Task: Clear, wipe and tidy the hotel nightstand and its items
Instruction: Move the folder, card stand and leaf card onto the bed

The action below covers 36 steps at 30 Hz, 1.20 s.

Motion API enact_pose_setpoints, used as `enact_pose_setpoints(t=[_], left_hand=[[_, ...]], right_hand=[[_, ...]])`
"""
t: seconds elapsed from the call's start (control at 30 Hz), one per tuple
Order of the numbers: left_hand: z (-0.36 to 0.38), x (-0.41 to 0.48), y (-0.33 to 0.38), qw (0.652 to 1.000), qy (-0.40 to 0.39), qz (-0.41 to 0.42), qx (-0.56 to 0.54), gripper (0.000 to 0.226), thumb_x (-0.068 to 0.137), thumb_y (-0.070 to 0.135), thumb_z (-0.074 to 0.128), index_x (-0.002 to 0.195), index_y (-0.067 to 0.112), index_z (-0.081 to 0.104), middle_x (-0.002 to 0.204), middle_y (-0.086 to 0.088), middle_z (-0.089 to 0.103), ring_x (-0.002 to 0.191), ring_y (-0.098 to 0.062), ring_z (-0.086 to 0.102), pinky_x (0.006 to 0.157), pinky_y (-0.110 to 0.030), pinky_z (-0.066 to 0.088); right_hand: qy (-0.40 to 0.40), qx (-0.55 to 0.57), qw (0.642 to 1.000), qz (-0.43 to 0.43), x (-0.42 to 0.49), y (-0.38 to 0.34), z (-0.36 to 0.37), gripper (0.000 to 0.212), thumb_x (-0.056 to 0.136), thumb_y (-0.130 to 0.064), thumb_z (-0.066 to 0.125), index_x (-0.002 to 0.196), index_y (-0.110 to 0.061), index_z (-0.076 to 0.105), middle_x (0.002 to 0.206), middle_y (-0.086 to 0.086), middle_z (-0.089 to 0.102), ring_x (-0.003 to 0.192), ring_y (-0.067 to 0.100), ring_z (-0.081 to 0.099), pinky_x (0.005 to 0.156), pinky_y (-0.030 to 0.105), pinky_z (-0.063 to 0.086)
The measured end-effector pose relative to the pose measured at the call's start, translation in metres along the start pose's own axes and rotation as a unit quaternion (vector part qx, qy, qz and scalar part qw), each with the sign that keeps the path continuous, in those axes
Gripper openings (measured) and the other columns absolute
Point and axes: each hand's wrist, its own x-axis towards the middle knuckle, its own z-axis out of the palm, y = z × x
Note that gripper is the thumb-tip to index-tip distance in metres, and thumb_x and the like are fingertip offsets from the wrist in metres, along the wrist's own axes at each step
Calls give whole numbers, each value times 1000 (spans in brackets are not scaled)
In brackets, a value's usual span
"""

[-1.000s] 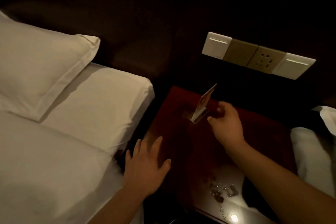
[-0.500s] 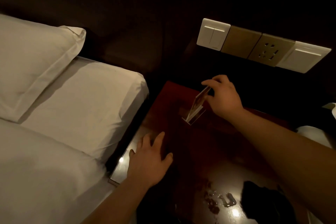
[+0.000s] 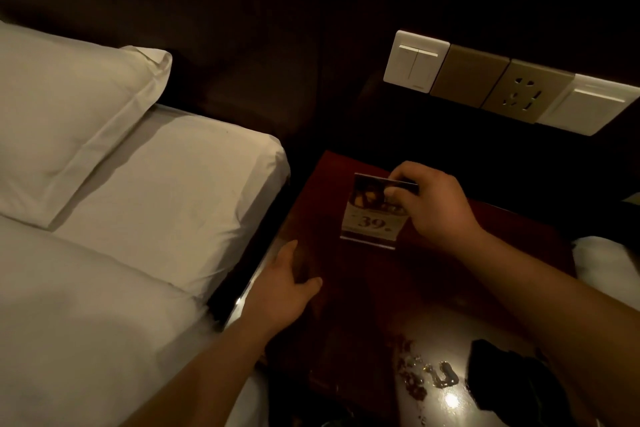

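Note:
A dark red glossy nightstand (image 3: 349,315) stands between two beds. Near its back stands a clear acrylic sign holder (image 3: 369,222) with a card that reads "39". My right hand (image 3: 433,204) pinches the holder's top right corner, and the card faces me. My left hand (image 3: 284,284) lies flat on the nightstand's left edge, fingers spread, holding nothing. Small crumbs and wet spots (image 3: 420,376) lie on the front of the top. A dark cloth (image 3: 502,378) lies at the front right, under my right forearm.
A bed with white sheets (image 3: 166,191) and a pillow (image 3: 65,107) fills the left. A panel of switches and a socket (image 3: 502,83) is on the dark wall behind. Another white bed edge (image 3: 602,260) shows at the right.
My right hand has taken hold of the sign holder's top and turned it from edge-on until the card faces me. My left hand has stayed on the nightstand's left edge.

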Motion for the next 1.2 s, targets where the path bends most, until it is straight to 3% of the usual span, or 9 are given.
enact_pose_setpoints(t=[0.1, 0.2, 0.33, 0.43, 0.57, 0.73, 0.9, 1.03, 1.2], left_hand=[[-16, -9, 2, 993, 6, 31, -116, 91, 73, 62, 75, 149, 50, 25, 142, 21, 49, 120, 5, 50, 92, -15, 40], [-36, -22, 11, 979, 19, 87, -182, 67, 70, 68, 73, 120, 82, 32, 113, 53, 54, 102, 30, 50, 79, 0, 44], [-60, -35, 2, 965, 35, 111, -233, 48, 87, 35, 73, 132, 39, 57, 121, 15, 71, 113, -3, 65, 97, -33, 53], [-80, -53, -8, 958, 85, 102, -253, 12, 94, 22, 66, 104, 24, 72, 98, 12, 78, 92, -2, 72, 76, -16, 55], [-105, -85, -34, 946, 127, 47, -294, 21, 96, 13, 61, 76, 7, 64, 77, 2, 76, 72, -4, 71, 61, -12, 51], [-141, -138, -93, 928, 176, -21, -327, 23, 97, 18, 60, 80, 2, 62, 88, -11, 76, 87, -24, 73, 81, -39, 56], [-186, -198, -159, 908, 233, -81, -339, 31, 98, 14, 58, 66, 14, 59, 87, -9, 77, 83, -19, 74, 74, -33, 53], [-219, -244, -212, 890, 275, -106, -348, 24, 98, 12, 57, 75, 7, 63, 89, -10, 77, 86, -22, 74, 77, -34, 54], [-252, -292, -266, 863, 330, -147, -352, 22, 97, 17, 58, 85, 0, 64, 87, -4, 78, 79, -14, 74, 68, -27, 53]], right_hand=[[-26, 64, 998, -10, -5, -30, -1, 6, 91, -24, 63, 88, -28, 61, 87, -13, 61, 84, 3, 59, 65, 24, 51], [-62, 106, 992, -31, -10, -63, 4, 4, 89, -23, 64, 88, -26, 63, 89, -12, 63, 86, 2, 60, 71, 30, 56], [-117, 148, 981, -53, -18, -102, 16, 4, 87, -17, 66, 90, -20, 65, 88, -6, 66, 87, 5, 63, 76, 38, 57], [-147, 173, 972, -55, -25, -126, 34, 4, 87, -15, 66, 89, -18, 65, 87, -2, 68, 85, 7, 64, 77, 40, 56], [-159, 215, 963, -42, -38, -158, 67, 12, 85, -19, 70, 95, -24, 66, 93, -5, 68, 88, 5, 65, 77, 34, 58], [-183, 278, 943, -11, -56, -205, 110, 39, 83, -25, 73, 116, -40, 57, 99, -9, 66, 87, 11, 67, 78, 32, 59], [-239, 302, 922, 20, -83, -259, 159, 34, 85, -20, 71, 112, -36, 61, 91, -8, 71, 83, 14, 70, 77, 36, 59], [-310, 286, 907, 7, -112, -315, 208, 27, 84, -20, 70, 109, -29, 64, 89, -2, 72, 81, 18, 70, 79, 45, 58], [-390, 246, 887, -32, -151, -386, 264, 29, 86, -28, 66, 114, -34, 61, 92, -8, 71, 81, 11, 70, 78, 40, 59]])
